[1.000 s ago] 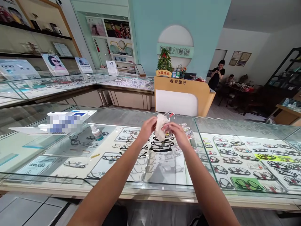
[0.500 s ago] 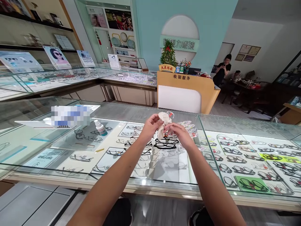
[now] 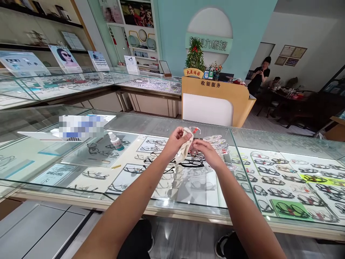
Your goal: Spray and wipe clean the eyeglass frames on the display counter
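Observation:
My left hand (image 3: 176, 140) is closed on a cream cleaning cloth (image 3: 184, 150), whose loose end hangs below the fingers. Between both hands is a pair of clear-framed glasses (image 3: 194, 130) with a red tag on it; the cloth lies against part of the frame and hides it. My right hand (image 3: 205, 148) pinches the near side of these glasses. Under the hands, black-framed glasses (image 3: 191, 163) rest on the glass counter. Just right of my right hand, several clear glasses (image 3: 215, 142) lie in a group.
A spray bottle (image 3: 115, 141) stands on the counter to the left, near an open white box (image 3: 67, 135). Rows of glasses (image 3: 277, 194) fill the display case on the right. Beyond it are a wooden cashier desk (image 3: 215, 90) and a person (image 3: 258, 77) in dark clothes.
The cloth has shifted in my left hand, its loose end now hanging further left. Both hands stay together at the glasses. The view has tilted slightly.

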Available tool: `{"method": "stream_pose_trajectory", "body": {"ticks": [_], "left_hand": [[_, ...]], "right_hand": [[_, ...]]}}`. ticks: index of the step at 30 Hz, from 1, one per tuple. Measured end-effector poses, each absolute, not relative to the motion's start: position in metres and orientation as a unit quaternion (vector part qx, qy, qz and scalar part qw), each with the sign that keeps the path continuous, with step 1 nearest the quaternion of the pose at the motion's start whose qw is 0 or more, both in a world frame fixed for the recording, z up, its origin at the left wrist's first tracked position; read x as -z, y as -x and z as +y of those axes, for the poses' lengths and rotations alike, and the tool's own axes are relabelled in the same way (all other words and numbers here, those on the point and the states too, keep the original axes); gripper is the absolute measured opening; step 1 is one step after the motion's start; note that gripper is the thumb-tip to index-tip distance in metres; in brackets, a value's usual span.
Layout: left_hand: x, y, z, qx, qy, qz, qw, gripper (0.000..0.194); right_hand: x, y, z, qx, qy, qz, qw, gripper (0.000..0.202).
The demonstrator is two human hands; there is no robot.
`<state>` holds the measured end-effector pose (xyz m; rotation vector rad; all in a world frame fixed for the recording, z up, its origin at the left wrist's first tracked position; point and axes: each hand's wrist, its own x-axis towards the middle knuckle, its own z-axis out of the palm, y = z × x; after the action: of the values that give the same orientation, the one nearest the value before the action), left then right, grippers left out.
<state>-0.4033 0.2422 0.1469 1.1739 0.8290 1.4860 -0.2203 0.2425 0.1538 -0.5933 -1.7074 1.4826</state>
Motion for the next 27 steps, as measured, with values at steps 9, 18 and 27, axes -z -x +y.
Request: {"method": "stream_pose_trajectory", "body": {"ticks": [9,18,27], "left_hand": [[-0.151,0.401,0.237,-0.56,-0.518,0.336,0.552,0.048],[-0.146,0.392,0.236,-0.584,-0.482,0.299,0.581,0.058],[-0.15,0.4,0.236,-0.563,-0.491,0.319,0.583,0.056]], "right_hand": [[-0.155,0.221,0.242,-0.586,0.23,-0.669,0.396,0.019],[-0.146,0.227,0.243,-0.59,0.278,-0.658,0.377,0.019],[-0.143,0.229,0.243,-0.608,0.274,-0.636,0.389,0.018]]}}
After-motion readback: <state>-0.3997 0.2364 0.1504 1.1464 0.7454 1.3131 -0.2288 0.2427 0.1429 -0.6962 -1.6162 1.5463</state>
